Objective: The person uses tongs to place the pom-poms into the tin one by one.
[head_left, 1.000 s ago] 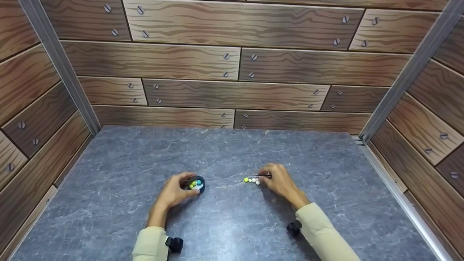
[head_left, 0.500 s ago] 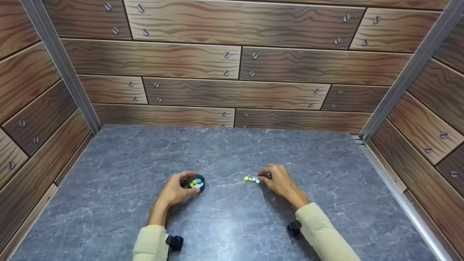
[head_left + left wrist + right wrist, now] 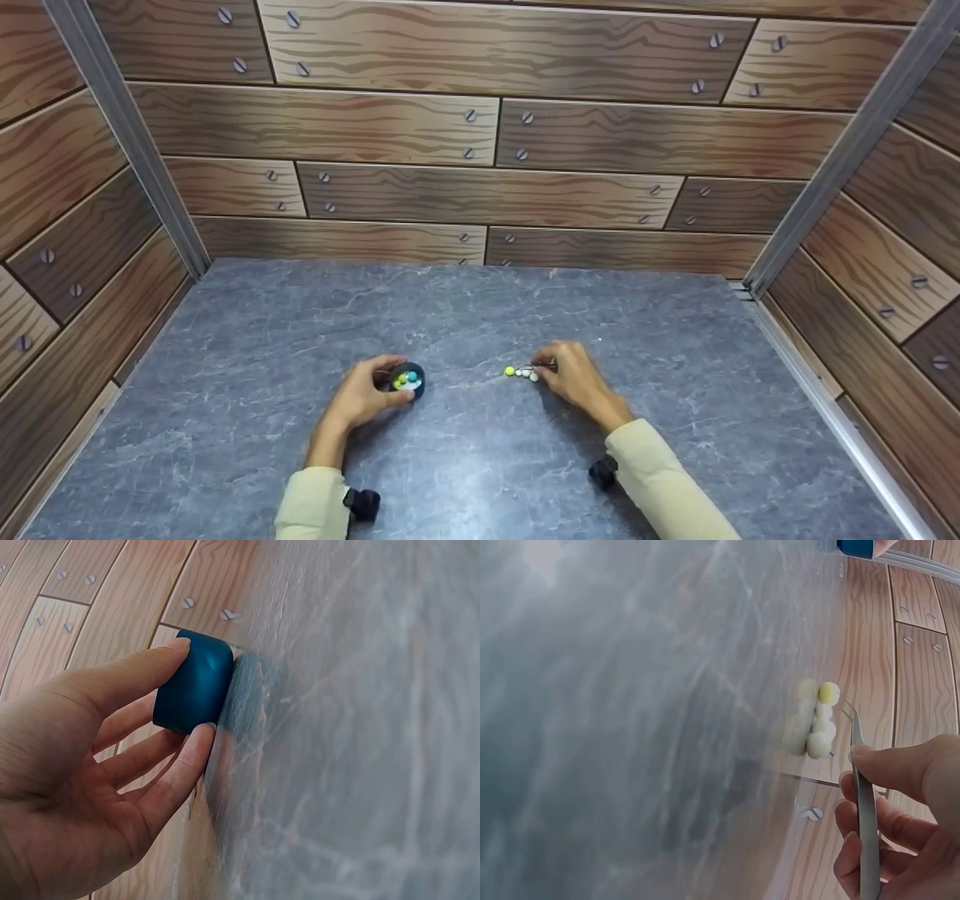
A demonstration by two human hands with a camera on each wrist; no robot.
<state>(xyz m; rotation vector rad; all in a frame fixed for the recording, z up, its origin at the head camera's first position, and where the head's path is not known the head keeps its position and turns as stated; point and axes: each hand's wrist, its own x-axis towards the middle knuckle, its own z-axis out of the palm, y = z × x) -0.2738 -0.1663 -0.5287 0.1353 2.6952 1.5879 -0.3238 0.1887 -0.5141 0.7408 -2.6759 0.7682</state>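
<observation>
My left hand (image 3: 360, 394) grips a small round dark-blue container (image 3: 196, 682) from the side, thumb and fingers on its wall, while its base is at the tabletop. Yellow-green, blue and white beads (image 3: 403, 378) lie inside it in the head view. To the right, my right hand (image 3: 571, 373) pinches metal tweezers (image 3: 867, 825) with curved tips. Those tips point left, slightly apart, close to a short row of loose balls: a yellow ball (image 3: 829, 694) at the left end and several white balls (image 3: 820, 742). No ball is seen between the tips.
Both hands work over a grey marbled tabletop (image 3: 465, 315). Wood-patterned walls (image 3: 390, 135) stand behind it and at both sides, with metal posts (image 3: 832, 150) at the corners. A tiny pale speck (image 3: 599, 339) lies beyond the right hand.
My right hand has shifted slightly left with the tweezers, over the row of balls. The left hand and the container stay in place, and the row looks the same.
</observation>
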